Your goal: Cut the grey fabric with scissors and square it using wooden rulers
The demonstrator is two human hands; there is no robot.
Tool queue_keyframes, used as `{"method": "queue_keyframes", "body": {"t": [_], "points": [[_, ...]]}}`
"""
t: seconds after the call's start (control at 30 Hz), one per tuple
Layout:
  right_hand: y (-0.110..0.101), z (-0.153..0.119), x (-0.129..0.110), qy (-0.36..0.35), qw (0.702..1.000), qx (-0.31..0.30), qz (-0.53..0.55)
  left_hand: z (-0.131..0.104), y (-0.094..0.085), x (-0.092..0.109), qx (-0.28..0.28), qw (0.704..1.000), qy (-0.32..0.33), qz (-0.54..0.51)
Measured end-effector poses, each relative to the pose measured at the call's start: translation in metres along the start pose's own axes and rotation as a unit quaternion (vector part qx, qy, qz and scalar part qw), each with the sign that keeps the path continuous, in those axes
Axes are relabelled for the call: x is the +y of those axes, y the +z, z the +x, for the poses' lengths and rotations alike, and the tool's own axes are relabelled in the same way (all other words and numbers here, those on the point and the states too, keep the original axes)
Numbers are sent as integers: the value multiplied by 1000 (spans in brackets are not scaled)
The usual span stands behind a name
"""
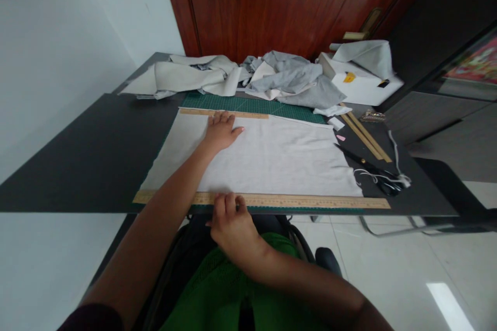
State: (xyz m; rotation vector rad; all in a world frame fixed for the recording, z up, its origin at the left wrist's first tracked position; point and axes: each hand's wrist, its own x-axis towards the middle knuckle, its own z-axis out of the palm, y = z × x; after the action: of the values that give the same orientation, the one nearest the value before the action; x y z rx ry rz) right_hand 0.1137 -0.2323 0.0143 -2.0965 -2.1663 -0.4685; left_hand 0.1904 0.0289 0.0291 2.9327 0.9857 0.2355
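1. Cloth [279,160] lies flat mid-frame, long axis left-right, on the green mat [291,107].
2. Long ruler [306,201] runs left-right along the cloth's lower edge, lower centre of frame. Right hand [235,230] is nearer: on it, left of its midpoint, fingers bent. Can't tell if it pinches.
3. Short ruler [252,115] lies along the upper edge, left half, roughly parallel to the long one. Left hand [222,132] is nearer: spread flat, fingertips on it, palm over cloth.
4. Left forearm crosses above the long ruler's left part.
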Motion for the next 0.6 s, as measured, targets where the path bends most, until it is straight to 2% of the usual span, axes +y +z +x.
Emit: {"method": "queue_keyframes", "body": {"t": [0.13, 0.23, 0.37, 0.47, 0.6], "points": [[-9, 4, 13, -16, 999, -8, 37, 0, -1, 0, 1, 1000, 0, -1], [-21, 8, 31, -27, 994, -42, 95, 0, -1, 0, 1, 1000, -1, 1], [-30, 2, 55, -40, 987, -46, 150, 0, -1, -1, 3, 1000, 1, 4], [-26, -19, 72, -28, 981, -25, 189, -1, -1, -1, 3, 1000, 0, 0], [-11, -71, 114, 56, 977, 40, 199, -3, -1, -1, 5, 1000, -1, -9]]}}
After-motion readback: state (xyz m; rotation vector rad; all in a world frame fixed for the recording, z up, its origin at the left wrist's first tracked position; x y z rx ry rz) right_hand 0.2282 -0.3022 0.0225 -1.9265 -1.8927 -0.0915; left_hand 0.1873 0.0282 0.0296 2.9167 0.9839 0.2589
